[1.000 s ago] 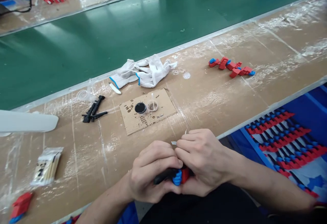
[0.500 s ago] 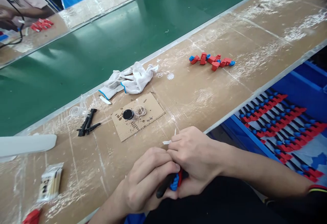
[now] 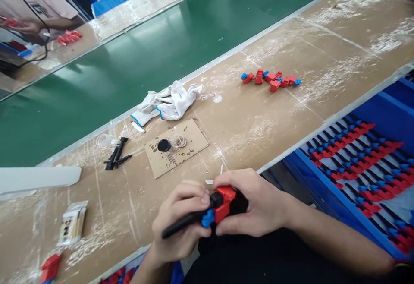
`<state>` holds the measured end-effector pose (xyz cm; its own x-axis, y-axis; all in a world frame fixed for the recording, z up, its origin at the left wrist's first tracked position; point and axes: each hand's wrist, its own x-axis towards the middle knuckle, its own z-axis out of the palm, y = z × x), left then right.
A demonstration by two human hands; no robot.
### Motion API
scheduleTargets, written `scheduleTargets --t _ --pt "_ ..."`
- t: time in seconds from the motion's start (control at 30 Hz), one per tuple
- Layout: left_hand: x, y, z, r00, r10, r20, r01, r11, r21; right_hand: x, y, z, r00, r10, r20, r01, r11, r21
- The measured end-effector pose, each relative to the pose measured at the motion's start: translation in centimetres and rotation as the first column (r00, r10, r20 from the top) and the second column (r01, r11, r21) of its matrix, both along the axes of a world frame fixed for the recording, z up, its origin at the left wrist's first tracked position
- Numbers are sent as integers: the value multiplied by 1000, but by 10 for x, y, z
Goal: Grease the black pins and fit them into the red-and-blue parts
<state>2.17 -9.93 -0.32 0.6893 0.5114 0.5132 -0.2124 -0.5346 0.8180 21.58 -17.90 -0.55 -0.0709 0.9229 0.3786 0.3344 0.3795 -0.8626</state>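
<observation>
Between my hands, close to my body, is a small plastic toy part (image 3: 224, 204) with a red block, a blue fist-like piece and a long black piece. My left hand (image 3: 177, 219) is closed around the black piece, which points down to the left. My right hand (image 3: 255, 202) grips the red block between thumb and fingers; some of its fingers are hidden behind it. Just beyond my hands on the table (image 3: 246, 146) lie thin white scraps (image 3: 209, 182). Farther off, a stained piece of cardboard (image 3: 190, 151) carries a small pot of black liquid (image 3: 164, 146).
White gloves (image 3: 174, 102), black parts (image 3: 117, 154), a packet of swabs (image 3: 73, 223) and red-blue parts (image 3: 274, 79) lie about. A blue crate (image 3: 300, 167) at right holds rows of similar parts. Beyond the green belt (image 3: 181, 38) sits a person (image 3: 42, 7).
My hands have moved slightly apart and turned, so the red block and the black piece, mostly covered before, now show. The view has shifted a little.
</observation>
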Motion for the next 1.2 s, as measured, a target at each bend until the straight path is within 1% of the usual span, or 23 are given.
scheduleTargets --t 0.07,0.17,0.3,0.43,0.5,0.53,0.57,0.63,0.7,0.77,0.87,0.93,1.03,1.13,1.2 --pt "-1 -2 -8 995 49 85 -37 991 -131 2 0 0 991 -24 -135 28 999 25" --pt "-1 -8 -17 992 87 93 -59 961 -271 0 -2 -3 983 -41 -180 50 998 44" --pt "2 -14 -25 988 143 58 -114 930 -350 -1 -2 -8 984 -55 -169 64 997 46" --pt "7 -17 -29 979 195 53 -159 908 -387 2 2 -10 983 -27 -181 43 995 87" --pt "10 -18 -29 974 219 58 -183 911 -370 4 3 -10 988 -44 -146 55 996 76" --pt "12 -18 -28 970 236 50 -206 918 -339 4 3 -10 991 -55 -120 62 997 52" --pt "14 -18 -26 967 253 30 -233 928 -292 4 3 -11 994 -56 -99 59 998 21" --pt "19 -18 -21 958 285 -23 -285 944 -164 4 3 -14 995 -19 -98 15 999 -46" --pt "23 -19 -16 951 302 -71 -305 952 -34 3 3 -19 983 39 -181 -57 993 -98" --pt "27 -20 -12 951 294 -90 -292 956 41 1 3 -26 935 72 -346 -118 986 -114" --pt "30 -23 -11 959 270 -86 -266 963 47 -1 2 -34 817 73 -572 -158 982 -101" --pt "31 -24 -11 966 245 -78 -245 969 15 -3 0 -37 764 59 -642 -163 981 -104" --pt "32 -23 -11 976 207 -73 -208 978 -4 -4 -4 -39 746 53 -664 -161 982 -102" --pt "32 -20 -12 975 209 -73 -209 978 1 -3 -4 -41 742 56 -668 -157 983 -92" --pt "31 -20 -14 976 201 -84 -202 979 -8 -2 -3 -41 738 34 -674 -140 985 -103"
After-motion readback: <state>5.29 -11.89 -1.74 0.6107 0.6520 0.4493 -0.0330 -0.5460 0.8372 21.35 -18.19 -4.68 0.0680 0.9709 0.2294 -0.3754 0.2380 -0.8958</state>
